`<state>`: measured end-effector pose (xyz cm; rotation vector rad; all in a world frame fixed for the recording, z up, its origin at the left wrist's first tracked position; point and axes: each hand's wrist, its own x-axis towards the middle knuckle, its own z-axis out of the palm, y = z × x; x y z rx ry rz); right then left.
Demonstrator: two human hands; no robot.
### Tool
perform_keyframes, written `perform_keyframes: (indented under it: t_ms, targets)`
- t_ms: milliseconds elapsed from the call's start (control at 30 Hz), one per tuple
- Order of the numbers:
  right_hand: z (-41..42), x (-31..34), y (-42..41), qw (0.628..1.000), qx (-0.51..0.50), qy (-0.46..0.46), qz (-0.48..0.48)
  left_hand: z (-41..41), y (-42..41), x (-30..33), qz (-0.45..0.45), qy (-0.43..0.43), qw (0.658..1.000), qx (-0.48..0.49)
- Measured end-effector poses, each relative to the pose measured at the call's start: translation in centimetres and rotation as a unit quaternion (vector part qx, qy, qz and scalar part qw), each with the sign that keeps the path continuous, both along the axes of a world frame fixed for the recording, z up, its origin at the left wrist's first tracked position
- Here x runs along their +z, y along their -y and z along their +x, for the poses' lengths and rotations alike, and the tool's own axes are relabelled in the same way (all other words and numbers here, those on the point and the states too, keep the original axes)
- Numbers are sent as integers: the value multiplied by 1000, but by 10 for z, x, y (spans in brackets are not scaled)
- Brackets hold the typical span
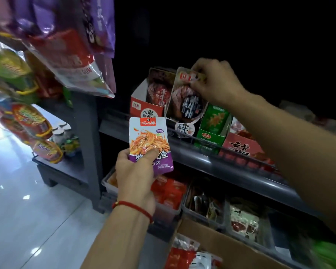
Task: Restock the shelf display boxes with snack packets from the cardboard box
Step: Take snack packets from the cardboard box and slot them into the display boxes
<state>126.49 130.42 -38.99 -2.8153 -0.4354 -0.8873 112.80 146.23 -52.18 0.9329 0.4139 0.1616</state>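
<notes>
Looking down from the head camera, I see my right hand pinching the top edge of a dark packet, held tilted just above the black display box on the shelf. My left hand grips a purple packet by its lower part, upright in front of the shelf edge. A red box and green box flank the black one. The cardboard box sits below, packets inside.

3 display boxes side by side on shelf, cardboard box below
</notes>
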Motion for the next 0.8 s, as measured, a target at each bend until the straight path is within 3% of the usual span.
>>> perform_keyframes:
  t_ms: [200,333,400,467,600,800]
  targets:
    - [-5,-23,3,995,-36,75,-55,1,4,-4,-15,-3,999,-39]
    - [-34,-27,11,995,6,92,-29,-1,9,-6,3,19,995,-95]
    - [-55,-32,16,998,40,36,35,-3,13,-6,42,46,990,-127]
    - [-77,-35,25,984,60,-94,139,-6,21,-5,69,68,982,-164]
    - [-111,-37,56,878,78,-316,350,-12,41,-6,138,101,962,-212]
    - [-142,-46,122,861,63,-339,373,-22,85,-12,221,123,928,-274]
